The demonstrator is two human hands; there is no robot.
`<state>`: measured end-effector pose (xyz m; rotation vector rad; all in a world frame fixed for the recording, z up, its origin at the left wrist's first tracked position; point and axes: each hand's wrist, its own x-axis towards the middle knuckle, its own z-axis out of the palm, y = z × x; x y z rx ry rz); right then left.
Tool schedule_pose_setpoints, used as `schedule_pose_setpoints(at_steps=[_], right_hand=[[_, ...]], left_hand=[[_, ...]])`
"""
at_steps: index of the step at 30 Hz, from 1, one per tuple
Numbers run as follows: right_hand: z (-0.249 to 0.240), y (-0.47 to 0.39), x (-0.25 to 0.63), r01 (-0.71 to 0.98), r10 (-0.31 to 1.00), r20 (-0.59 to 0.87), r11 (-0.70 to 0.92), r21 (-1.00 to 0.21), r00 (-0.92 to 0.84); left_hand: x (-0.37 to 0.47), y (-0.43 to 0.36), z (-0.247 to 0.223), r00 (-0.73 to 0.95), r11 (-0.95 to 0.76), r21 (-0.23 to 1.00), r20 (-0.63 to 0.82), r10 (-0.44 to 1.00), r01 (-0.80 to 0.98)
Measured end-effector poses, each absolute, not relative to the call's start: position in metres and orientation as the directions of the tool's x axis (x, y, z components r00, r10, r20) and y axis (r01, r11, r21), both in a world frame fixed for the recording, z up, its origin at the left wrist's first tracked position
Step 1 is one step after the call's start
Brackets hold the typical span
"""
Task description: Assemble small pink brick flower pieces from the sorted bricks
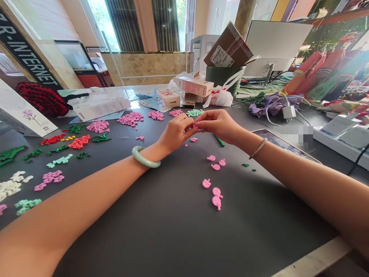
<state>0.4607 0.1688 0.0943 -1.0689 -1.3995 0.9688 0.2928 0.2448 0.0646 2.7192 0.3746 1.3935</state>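
My left hand (176, 132), with a pale green bangle (145, 157) at its wrist, meets my right hand (217, 124) above the dark table (161, 215). Fingertips of both hands pinch together around a small pink piece (197, 125), mostly hidden by the fingers. Below them lie several round pink pieces with small tabs, such as one pink piece (206, 183) in the middle. A green stem piece (219, 141) rests just under my right hand. Close to my left hand are a few tiny pink bits (194, 139).
Sorted piles of building pieces spread over the left side, among them pink (131, 119), red (80, 141) and white (10, 187). A white box (25, 111) stands far left. Small boxes (168, 99) and a plastic bag (220, 97) sit behind. A tablet (282, 143) and power strip (340, 140) lie right.
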Motion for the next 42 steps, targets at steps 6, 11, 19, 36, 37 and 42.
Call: schedule_pose_setpoints(at_steps=[6, 11, 19, 36, 37, 42], right_hand=[[0.0944, 0.1688, 0.4631, 0.111, 0.966, 0.248, 0.255, -0.961, -0.074], [0.0952, 0.1674, 0.4619, 0.091, 0.962, 0.25, 0.26, -0.961, -0.108], [0.0938, 0.1687, 0.462, 0.073, 0.968, 0.231, 0.238, -0.968, -0.097], [0.0916, 0.1709, 0.4601, 0.032, 0.981, 0.193, 0.193, -0.981, -0.016], [0.0914, 0.1709, 0.4601, 0.022, 0.981, 0.192, 0.193, -0.981, -0.012], [0.0881, 0.1719, 0.4598, -0.056, 0.98, 0.195, 0.193, -0.98, -0.031]], left_hand=[[0.2923, 0.2411, 0.0637, 0.585, -0.986, 0.101, 0.796, 0.158, 0.129], [0.2911, 0.2403, 0.0632, 0.612, -0.981, 0.105, 0.769, 0.185, 0.164], [0.2901, 0.2378, 0.0644, 0.622, -0.985, 0.046, 0.77, 0.142, 0.168], [0.2913, 0.2427, 0.0628, 0.603, -0.96, 0.092, 0.761, 0.239, 0.265], [0.2914, 0.2432, 0.0626, 0.604, -0.959, 0.094, 0.759, 0.243, 0.268], [0.2922, 0.2432, 0.0627, 0.599, -0.972, 0.102, 0.773, 0.21, 0.21]])
